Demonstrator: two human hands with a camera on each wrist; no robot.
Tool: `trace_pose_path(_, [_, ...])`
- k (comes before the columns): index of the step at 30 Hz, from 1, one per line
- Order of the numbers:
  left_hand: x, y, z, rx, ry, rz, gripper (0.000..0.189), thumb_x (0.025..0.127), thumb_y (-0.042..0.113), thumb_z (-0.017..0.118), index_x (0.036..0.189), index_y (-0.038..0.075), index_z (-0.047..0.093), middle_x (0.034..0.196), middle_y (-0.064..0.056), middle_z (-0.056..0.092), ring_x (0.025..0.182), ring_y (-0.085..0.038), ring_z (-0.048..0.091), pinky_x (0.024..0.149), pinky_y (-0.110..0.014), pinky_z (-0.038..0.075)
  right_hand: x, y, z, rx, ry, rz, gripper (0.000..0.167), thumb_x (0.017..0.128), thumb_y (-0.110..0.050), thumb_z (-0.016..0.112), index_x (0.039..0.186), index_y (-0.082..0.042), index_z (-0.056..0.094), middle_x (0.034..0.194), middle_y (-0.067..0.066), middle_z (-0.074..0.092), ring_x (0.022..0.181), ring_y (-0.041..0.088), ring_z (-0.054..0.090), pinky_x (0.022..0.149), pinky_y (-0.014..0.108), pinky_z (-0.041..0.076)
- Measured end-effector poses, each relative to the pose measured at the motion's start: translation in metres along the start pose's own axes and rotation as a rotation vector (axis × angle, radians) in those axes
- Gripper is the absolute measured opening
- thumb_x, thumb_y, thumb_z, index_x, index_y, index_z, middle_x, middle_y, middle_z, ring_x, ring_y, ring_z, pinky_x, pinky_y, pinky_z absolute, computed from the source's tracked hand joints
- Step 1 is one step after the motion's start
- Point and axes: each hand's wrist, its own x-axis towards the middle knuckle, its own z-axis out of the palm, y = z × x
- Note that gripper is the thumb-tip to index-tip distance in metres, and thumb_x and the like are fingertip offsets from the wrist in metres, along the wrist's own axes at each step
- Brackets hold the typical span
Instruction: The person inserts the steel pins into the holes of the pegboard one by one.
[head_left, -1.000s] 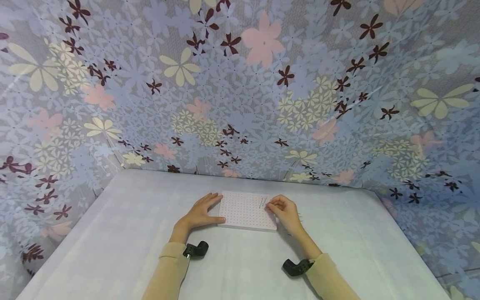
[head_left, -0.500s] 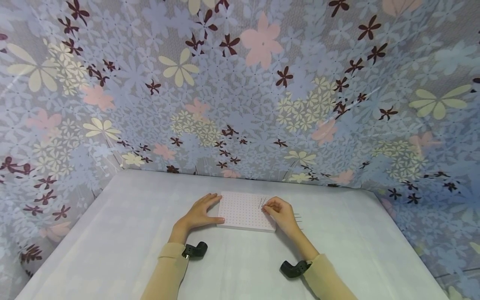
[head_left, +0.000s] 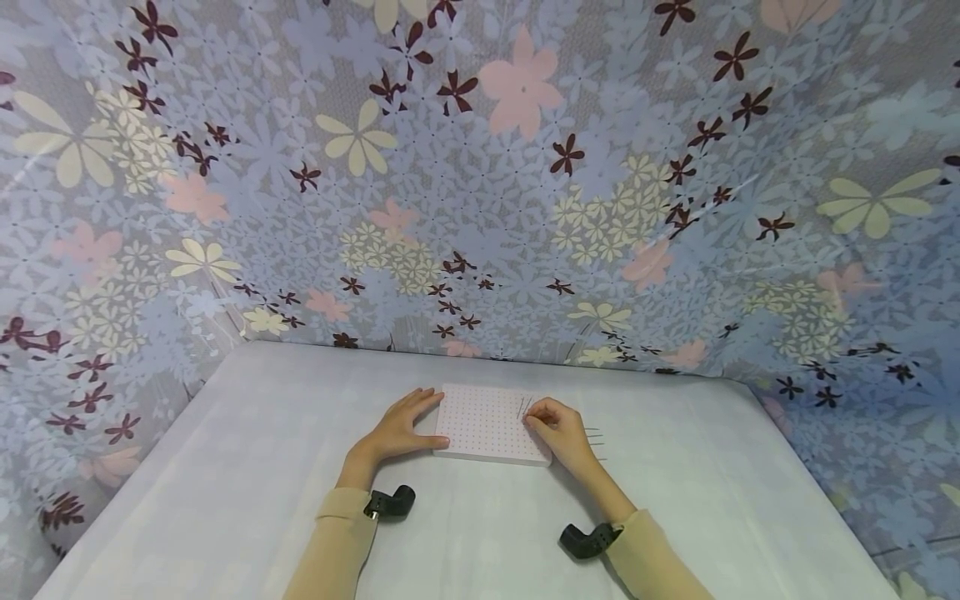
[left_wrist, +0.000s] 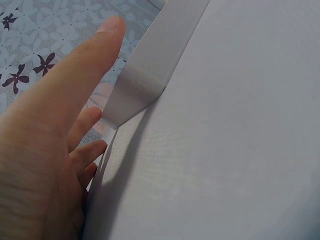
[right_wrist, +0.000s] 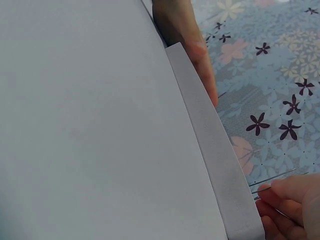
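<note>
A flat white board [head_left: 480, 425] with a grid of small red dots lies on the table. Near its upper right corner several thin metal needles [head_left: 521, 407] stand up from it. My left hand [head_left: 401, 427] steadies the board's left side, fingers spread, with the thumb [left_wrist: 107, 45] at the front corner and other fingertips along the side. Over the right part of the board, my right hand [head_left: 561, 429] pinches a thin needle [right_wrist: 261, 191] between thumb and forefinger, close to the standing ones. The needle's lower end is hidden behind the board's edge in the right wrist view.
Several loose needles [head_left: 596, 444] lie on the table just right of my right hand. A pale cloth covers the table [head_left: 480, 533]. Behind it hangs a flowered curtain [head_left: 480, 208]. Each wrist wears a black camera mount [head_left: 392, 502].
My right hand has shifted slightly left and toward me over the board, still pinching, and then stays nearly in place. My left hand stays at the board's left side.
</note>
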Motion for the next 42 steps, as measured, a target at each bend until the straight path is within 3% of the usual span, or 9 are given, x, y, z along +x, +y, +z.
trace_pose_path(8, [-0.001, 0.001, 0.0, -0.008, 0.001, 0.005, 0.085, 0.074, 0.045, 0.077, 0.146, 0.016, 0.04, 0.155, -0.013, 0.031, 0.146, -0.037, 0.02, 0.117, -0.06, 0.015, -0.002, 0.0, -0.001, 0.015, -0.021, 0.008, 0.005, 0.086, 0.005, 0.063, 0.09, 0.008, 0.065, 0.09, 0.022, 0.069, 0.085, 0.033, 0.065, 0.077, 0.018, 0.051])
trace_pose_path(24, [0.0, 0.003, -0.001, 0.005, 0.0, -0.004, 0.085, 0.075, 0.043, 0.078, 0.146, 0.016, 0.039, 0.155, -0.013, 0.031, 0.146, -0.037, 0.02, 0.117, -0.06, 0.016, -0.001, 0.001, -0.009, 0.049, 0.005, 0.026, 0.008, 0.086, 0.008, 0.062, 0.093, 0.01, 0.065, 0.092, 0.025, 0.069, 0.085, 0.027, 0.066, 0.076, 0.017, 0.051])
trace_pose_path(30, [-0.002, 0.004, -0.002, -0.005, -0.005, -0.014, 0.085, 0.075, 0.043, 0.078, 0.146, 0.016, 0.039, 0.156, -0.013, 0.03, 0.147, -0.037, 0.019, 0.117, -0.06, 0.015, 0.001, 0.01, -0.015, -0.004, 0.058, -0.028, 0.006, 0.085, 0.008, 0.062, 0.09, 0.009, 0.065, 0.087, 0.024, 0.069, 0.078, 0.015, 0.065, 0.071, 0.017, 0.051])
trace_pose_path(34, [-0.002, 0.004, -0.001, -0.001, -0.01, -0.017, 0.086, 0.074, 0.045, 0.077, 0.146, 0.017, 0.039, 0.156, -0.013, 0.03, 0.147, -0.037, 0.019, 0.118, -0.06, 0.015, -0.001, 0.007, -0.023, -0.023, 0.059, 0.001, 0.007, 0.086, 0.007, 0.062, 0.091, 0.009, 0.065, 0.09, 0.025, 0.069, 0.081, 0.024, 0.066, 0.073, 0.018, 0.051])
trace_pose_path(37, [-0.002, 0.003, -0.001, -0.002, -0.011, -0.016, 0.086, 0.074, 0.045, 0.077, 0.146, 0.017, 0.039, 0.156, -0.013, 0.03, 0.147, -0.037, 0.019, 0.117, -0.06, 0.015, 0.001, 0.023, -0.026, -0.051, 0.063, 0.008, 0.007, 0.087, 0.005, 0.062, 0.093, 0.006, 0.066, 0.091, 0.022, 0.07, 0.083, 0.027, 0.067, 0.074, 0.017, 0.051])
trace_pose_path(42, [-0.001, 0.002, -0.001, -0.006, -0.01, -0.014, 0.086, 0.075, 0.044, 0.077, 0.146, 0.016, 0.039, 0.156, -0.013, 0.03, 0.147, -0.037, 0.019, 0.117, -0.06, 0.015, 0.004, 0.048, -0.032, -0.096, 0.078, 0.006, 0.008, 0.087, 0.002, 0.064, 0.094, 0.001, 0.068, 0.092, 0.018, 0.071, 0.083, 0.014, 0.066, 0.076, 0.017, 0.051])
